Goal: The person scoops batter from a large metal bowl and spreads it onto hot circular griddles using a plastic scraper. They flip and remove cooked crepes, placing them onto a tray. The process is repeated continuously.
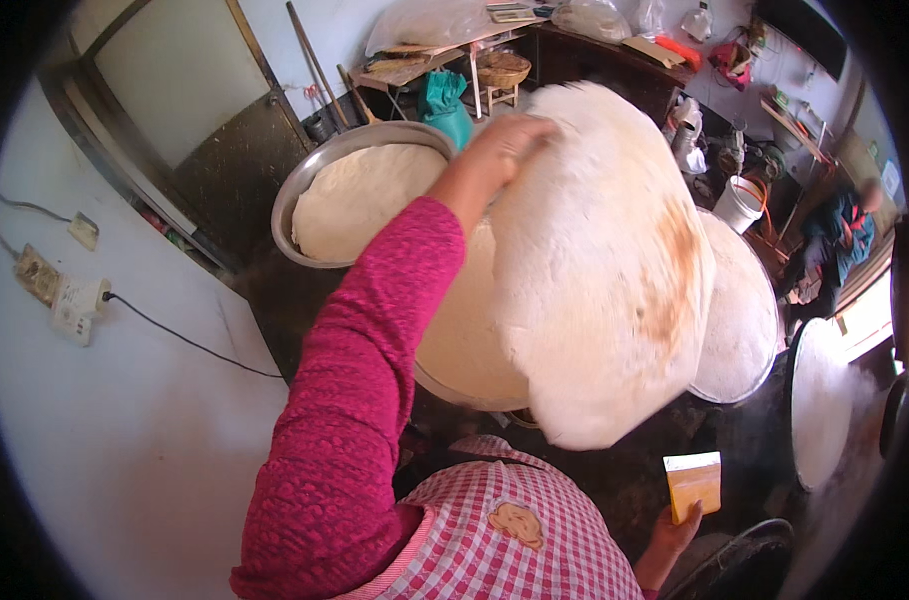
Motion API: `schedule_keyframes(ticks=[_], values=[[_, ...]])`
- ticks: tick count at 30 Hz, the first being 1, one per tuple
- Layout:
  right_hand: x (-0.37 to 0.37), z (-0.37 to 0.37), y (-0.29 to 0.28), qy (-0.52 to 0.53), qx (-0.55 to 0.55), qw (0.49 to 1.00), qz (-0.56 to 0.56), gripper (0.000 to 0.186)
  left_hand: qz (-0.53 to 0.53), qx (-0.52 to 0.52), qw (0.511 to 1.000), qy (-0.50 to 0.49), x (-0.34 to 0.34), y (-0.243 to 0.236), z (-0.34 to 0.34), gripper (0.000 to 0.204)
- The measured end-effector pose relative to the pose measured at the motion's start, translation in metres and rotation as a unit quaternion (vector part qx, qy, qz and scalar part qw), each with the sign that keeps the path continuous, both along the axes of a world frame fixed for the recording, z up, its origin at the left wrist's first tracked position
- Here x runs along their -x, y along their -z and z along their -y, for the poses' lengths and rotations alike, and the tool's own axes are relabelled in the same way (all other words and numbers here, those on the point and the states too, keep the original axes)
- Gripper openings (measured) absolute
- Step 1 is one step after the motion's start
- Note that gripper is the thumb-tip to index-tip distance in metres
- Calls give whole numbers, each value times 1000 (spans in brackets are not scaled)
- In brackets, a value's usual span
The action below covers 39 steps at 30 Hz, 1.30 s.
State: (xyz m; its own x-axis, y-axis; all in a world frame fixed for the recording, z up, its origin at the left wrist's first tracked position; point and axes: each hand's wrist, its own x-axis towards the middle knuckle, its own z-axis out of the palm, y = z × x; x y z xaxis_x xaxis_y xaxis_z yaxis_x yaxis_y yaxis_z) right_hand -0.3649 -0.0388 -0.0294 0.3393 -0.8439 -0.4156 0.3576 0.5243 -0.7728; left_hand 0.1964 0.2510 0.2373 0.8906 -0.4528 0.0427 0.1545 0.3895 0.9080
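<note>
My left hand (510,150), at the end of a magenta sleeve, grips the upper left edge of a large, browned flatbread (605,270) held up in front of me; its fingertips are blurred. Behind that bread lies another pale round sheet (455,330), partly hidden. At the lower right, my right hand (675,530) holds a flat yellow tool (695,490) with a white top edge.
A steel basin (290,190) with pale flat rounds stands upper left. Round floury boards (735,340) (820,410) and steam are at the right, beyond them a seated person (840,230) and a white bucket (737,210). A wall with plugs (95,420) is at left.
</note>
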Motion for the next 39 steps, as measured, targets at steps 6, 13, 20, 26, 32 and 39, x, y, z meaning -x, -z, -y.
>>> schedule_keyframes(ticks=[6, 13, 20, 26, 32, 39], values=[[-69, -66, 19, -99, 167, 958, -212, 51, -86, 140, 954, -250, -121, 43, -177, 17], [-134, -126, -17, -242, 527, 649, -492, 49, -146, 239, 878, -388, -166, 184, -292, 27], [-178, -166, -69, -304, 377, 751, -448, 56, -221, 260, 806, -483, -194, 359, -359, 32], [-189, -175, -72, -286, 265, 817, -426, 48, -256, 206, 772, -544, -189, 434, -426, 31], [-188, -173, -68, -361, 529, 617, -457, 60, -346, 193, 769, -502, -193, 442, -457, 31], [-200, -165, -55, -310, 274, 857, -308, 61, -377, 156, 758, -510, -183, 436, -451, 37]])
